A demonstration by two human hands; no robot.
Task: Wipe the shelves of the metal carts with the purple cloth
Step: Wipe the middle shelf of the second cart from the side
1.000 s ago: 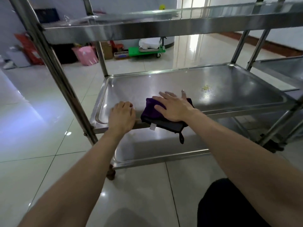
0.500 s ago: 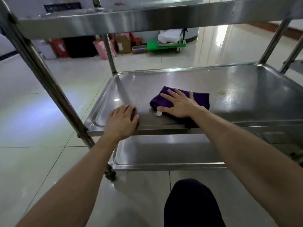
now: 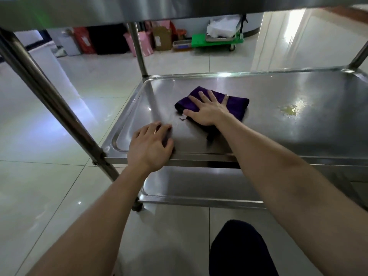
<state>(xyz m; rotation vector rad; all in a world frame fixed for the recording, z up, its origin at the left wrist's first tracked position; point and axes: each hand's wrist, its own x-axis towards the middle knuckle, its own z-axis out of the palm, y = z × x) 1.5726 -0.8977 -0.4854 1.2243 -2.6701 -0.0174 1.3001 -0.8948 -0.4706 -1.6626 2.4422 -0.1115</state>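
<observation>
I saw the right hand [image 3: 207, 110] flat, fingers spread, pressing the one purple cloth [image 3: 235, 104] onto the middle shelf [image 3: 278, 126] (left of one yellowish smear [image 3: 289, 110]). The left hand [image 3: 149, 148] rested relaxed on that shelf's front rim. I counted three shelves.

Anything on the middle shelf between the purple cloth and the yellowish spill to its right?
Nothing visible. The right hand presses the purple cloth flat on the middle shelf, and only bare steel lies between it and the yellowish spill to the right.
</observation>
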